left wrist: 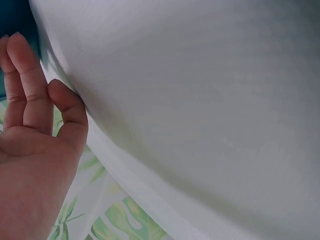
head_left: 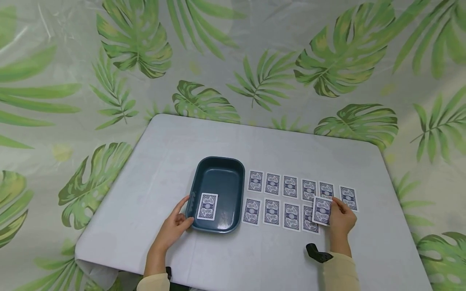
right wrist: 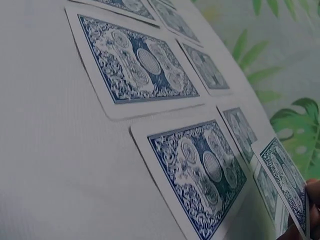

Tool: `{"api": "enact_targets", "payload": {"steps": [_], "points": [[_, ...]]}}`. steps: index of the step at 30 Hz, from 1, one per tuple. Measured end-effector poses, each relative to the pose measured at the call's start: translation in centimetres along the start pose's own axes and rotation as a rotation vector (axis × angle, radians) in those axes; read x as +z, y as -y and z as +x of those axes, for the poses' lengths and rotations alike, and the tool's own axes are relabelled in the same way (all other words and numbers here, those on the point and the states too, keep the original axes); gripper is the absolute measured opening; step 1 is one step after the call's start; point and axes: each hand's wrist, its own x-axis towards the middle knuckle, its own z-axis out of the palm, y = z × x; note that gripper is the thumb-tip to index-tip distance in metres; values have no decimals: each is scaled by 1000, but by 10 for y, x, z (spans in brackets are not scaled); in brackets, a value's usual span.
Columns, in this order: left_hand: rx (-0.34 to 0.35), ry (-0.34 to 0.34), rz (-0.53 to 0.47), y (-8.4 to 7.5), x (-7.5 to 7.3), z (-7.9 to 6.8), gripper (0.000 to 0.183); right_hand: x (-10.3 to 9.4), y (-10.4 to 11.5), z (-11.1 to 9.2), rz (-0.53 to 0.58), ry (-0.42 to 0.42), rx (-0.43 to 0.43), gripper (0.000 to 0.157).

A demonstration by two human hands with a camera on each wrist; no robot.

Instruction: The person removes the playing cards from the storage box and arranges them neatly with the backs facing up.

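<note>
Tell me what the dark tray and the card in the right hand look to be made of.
The tray: probably moulded plastic, dark teal and glossy; its floor shows soft reflections and the corners are rounded. The card pinched by the right hand: likely coated paper stock, thin and stiff, with a printed blue back and white border.

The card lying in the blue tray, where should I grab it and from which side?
The card lies flat, face down, by the tray's near-left wall. Come from above, slide it, then pinch a short edge, probably its far one, where there's open tray floor.
</note>
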Motion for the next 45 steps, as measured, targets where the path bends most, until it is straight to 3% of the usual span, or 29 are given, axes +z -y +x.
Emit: {"api": "enact_targets", "payload": {"steps": [12, 25, 32, 41, 45], "points": [[5, 2, -1, 2, 0, 0, 70, -26, -19, 6, -183, -6, -108, 24], [-5, -11, -2, 1, 0, -1, 70, -16, -33, 3, -319, -26, -227, 25], [5, -13, 7, 0, 0, -1, 70, -14, -41, 2, -295, -61, -338, 26], [-9, -6, 1, 2, 0, 0, 70, -13, -42, 4, -260, -107, -317, 25], [-8, -7, -1, 2, 0, 1, 70, -8, -21, -4, -216, -91, -298, 25]]}}
